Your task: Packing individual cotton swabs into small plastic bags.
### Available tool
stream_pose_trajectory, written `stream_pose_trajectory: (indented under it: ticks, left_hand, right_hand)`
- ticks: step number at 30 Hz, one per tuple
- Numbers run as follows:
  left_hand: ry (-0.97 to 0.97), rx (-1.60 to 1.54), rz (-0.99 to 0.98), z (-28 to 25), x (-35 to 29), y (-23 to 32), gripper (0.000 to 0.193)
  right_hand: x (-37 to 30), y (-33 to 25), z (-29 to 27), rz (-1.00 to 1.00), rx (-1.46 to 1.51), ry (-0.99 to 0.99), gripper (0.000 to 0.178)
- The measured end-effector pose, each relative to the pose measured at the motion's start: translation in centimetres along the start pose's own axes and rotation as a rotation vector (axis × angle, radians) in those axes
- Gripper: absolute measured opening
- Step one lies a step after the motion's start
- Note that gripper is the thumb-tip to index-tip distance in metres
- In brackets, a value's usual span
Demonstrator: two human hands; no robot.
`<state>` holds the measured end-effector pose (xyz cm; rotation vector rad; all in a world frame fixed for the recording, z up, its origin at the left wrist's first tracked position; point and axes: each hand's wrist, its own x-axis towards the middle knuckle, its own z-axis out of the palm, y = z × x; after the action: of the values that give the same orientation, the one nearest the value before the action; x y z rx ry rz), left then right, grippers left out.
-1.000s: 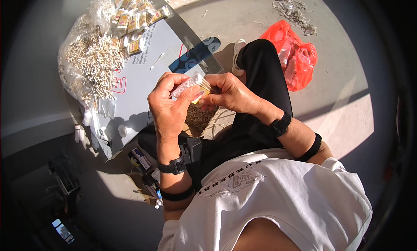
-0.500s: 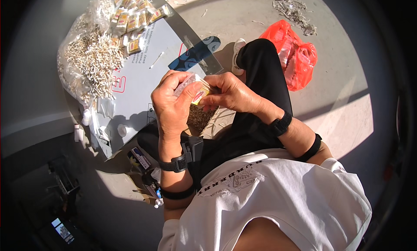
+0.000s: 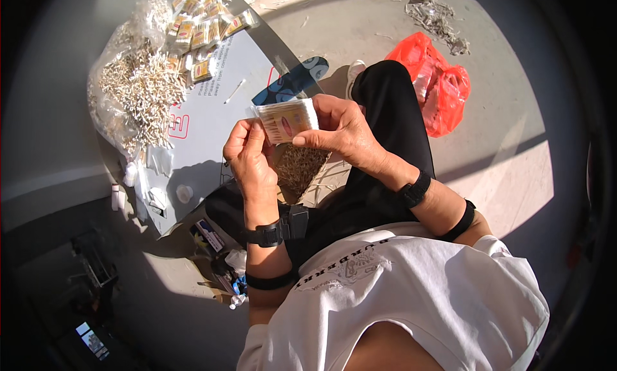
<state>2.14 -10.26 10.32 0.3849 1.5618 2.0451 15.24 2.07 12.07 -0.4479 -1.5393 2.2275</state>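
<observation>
Between my hands is a clear plastic packet of cotton swabs (image 3: 286, 122) with a yellow and red label. My right hand (image 3: 344, 130) is closed round its right end, thumb across the front. The fingers of my left hand (image 3: 249, 154) pinch the clear film at the packet's left end. Below the packet, a box of thin brownish sticks or swabs (image 3: 301, 168) is partly hidden by my hands. On the grey board to the left, a large clear bag (image 3: 103, 98) spills loose cotton swabs (image 3: 143, 88). Several filled packets (image 3: 204, 34) are heaped beside it.
A single swab (image 3: 234, 91) and a dark blue patterned strip (image 3: 290, 82) lie on the grey board (image 3: 209, 123). Small clear sleeves (image 3: 159, 160) rest near its lower corner. A red plastic bag (image 3: 429, 85) stands on the floor at right, with scraps (image 3: 437, 17) beyond.
The packet has turned so its label side faces up, and it sits slightly higher. My left hand has shifted from wrapping it to pinching its left end; my right hand now grips its right end.
</observation>
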Motion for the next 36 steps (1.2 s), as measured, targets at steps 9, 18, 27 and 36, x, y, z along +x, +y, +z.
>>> stream_pose_trajectory:
  ticks: [9, 18, 27, 36]
  left_hand:
    - [-0.026, -0.383, -0.235, 0.7, -0.1, -2.1, 0.013]
    - [0.087, -0.432, -0.265, 0.5, 0.9, -2.5, 0.012]
    - [0.038, -0.293, -0.14, 0.3, 1.5, -3.4, 0.038]
    - [-0.038, -0.364, -0.158, -0.7, 2.4, -4.8, 0.042]
  right_hand:
    - [-0.1, -0.1, 1.3, -0.103, -0.269, -0.087, 0.047]
    - [1.7, 1.7, 2.5, -0.467, -0.577, 0.077, 0.06]
    - [5.6, 4.0, 4.8, -0.621, -0.482, 0.239, 0.034]
    - [7.1, 4.8, 2.8, -0.631, -0.455, 0.196, 0.028]
